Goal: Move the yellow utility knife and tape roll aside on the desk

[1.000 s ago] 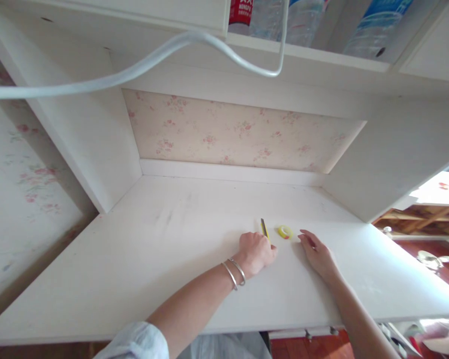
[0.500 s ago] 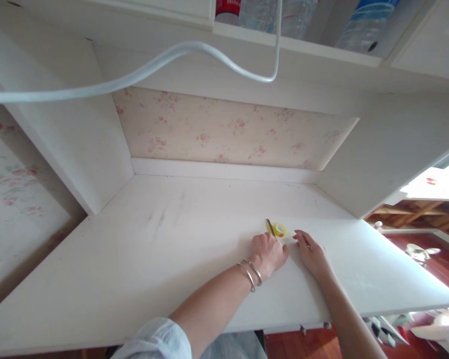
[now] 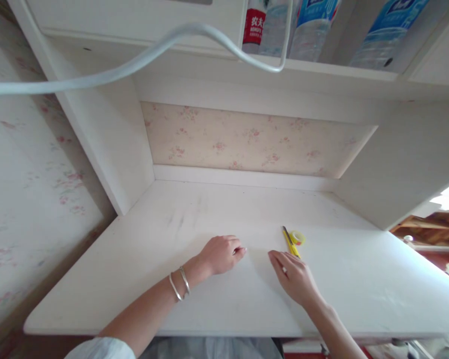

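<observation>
My left hand (image 3: 223,254), with two silver bangles (image 3: 180,284) at the wrist, is closed above the white desktop (image 3: 217,304), thumb and fingers pressed together. Facing it across a gap, my right hand (image 3: 294,276) is closed too, its fingertips pinched. Anything in either pinch is too small or too clear to make out. Just beyond the right hand lies a yellow utility knife (image 3: 291,243) with a dark tip, its near end partly behind the knuckles. A small yellow roll of tape (image 3: 298,238) lies against the knife's right side.
White side panels (image 3: 97,119) and an upper cabinet frame the desk. Several plastic bottles (image 3: 310,35) stand on the shelf above. A white cable (image 3: 134,67) loops across the upper view, close to the camera. Flowered wallpaper (image 3: 243,139) covers the back wall.
My hands have come apart: the left moved away to the left, and the right shifted slightly left and nearer. The knife shows more fully now. The view has turned somewhat left.
</observation>
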The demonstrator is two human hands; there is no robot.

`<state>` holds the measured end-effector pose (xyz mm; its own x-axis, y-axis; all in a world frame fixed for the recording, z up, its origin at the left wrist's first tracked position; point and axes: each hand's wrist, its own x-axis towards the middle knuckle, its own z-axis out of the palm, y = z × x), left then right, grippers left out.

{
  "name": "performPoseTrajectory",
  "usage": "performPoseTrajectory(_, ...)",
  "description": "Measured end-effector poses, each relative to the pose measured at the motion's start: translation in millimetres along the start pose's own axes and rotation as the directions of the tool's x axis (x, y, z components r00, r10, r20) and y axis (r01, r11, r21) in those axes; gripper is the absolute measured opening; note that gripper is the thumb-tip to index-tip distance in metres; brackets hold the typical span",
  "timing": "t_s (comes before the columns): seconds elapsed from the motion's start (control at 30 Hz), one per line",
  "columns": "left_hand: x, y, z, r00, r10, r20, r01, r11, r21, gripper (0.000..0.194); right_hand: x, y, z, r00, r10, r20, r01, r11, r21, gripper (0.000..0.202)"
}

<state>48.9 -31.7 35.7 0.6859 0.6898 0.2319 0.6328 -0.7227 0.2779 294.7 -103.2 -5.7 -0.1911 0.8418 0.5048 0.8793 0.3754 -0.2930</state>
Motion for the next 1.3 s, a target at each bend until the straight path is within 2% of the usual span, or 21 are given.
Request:
performPoseTrajectory(0.07, -13, -15, -5.3, 0.999, -0.044, -0.028, 0.046, 0.998, 0.050, 0.035, 21, -34, 14, 0.986, -0.063, 0.153, 0.057, 0.998, 0.038, 0.025)
performPoseTrajectory(0.17, -25, -31, -3.9, 0.994, -0.101, -0.029, 0.105, 0.983, 0.152, 0.032, 55, -72, 36, 0.952, -0.141, 0.273, 0.139, 0.990, 0.025, 0.036)
performPoseTrajectory(0.23, -29, -38, 0.4, 0.992, -0.123, -0.003, 0.121, 0.973, 0.196, 0.031, 74, -88, 53, 0.947, -0.119, 0.297, 0.126, 0.992, -0.003, 0.040)
performPoseTrajectory(0.33, -29, -45, 7.3, 0.988, -0.153, 0.037, 0.142, 0.968, 0.208, 0.029, 90, -99, 79, 0.949, -0.026, 0.313, 0.036, 0.999, -0.026, 0.041)
performPoseTrajectory(0.4, -29, -48, 10.7, 0.984, -0.175, 0.042, 0.163, 0.966, 0.202, 0.028, 93, -100, 92, 0.951, 0.015, 0.308, -0.012, 1.000, -0.012, 0.042)
performPoseTrajectory(0.5, -30, -49, 14.2, 0.980, -0.196, 0.030, 0.187, 0.963, 0.192, 0.028, 88, -96, 101, 0.957, 0.008, 0.289, -0.022, 0.999, 0.045, 0.042)
performPoseTrajectory(0.63, -32, -47, 15.9, 0.984, -0.176, 0.028, 0.169, 0.971, 0.167, 0.028, 82, -89, 102, 0.962, -0.017, 0.273, -0.013, 0.994, 0.110, 0.040)
performPoseTrajectory(0.9, -32, -45, 14.6, 0.976, -0.215, 0.035, 0.209, 0.968, 0.138, 0.026, 84, -81, 106, 0.957, -0.020, 0.288, -0.023, 0.989, 0.143, 0.040)
performPoseTrajectory(1.3, -33, -41, 8.6, 0.970, -0.233, 0.069, 0.223, 0.966, 0.129, 0.025, 83, -83, 102, 0.951, -0.028, 0.309, -0.021, 0.988, 0.153, 0.042)
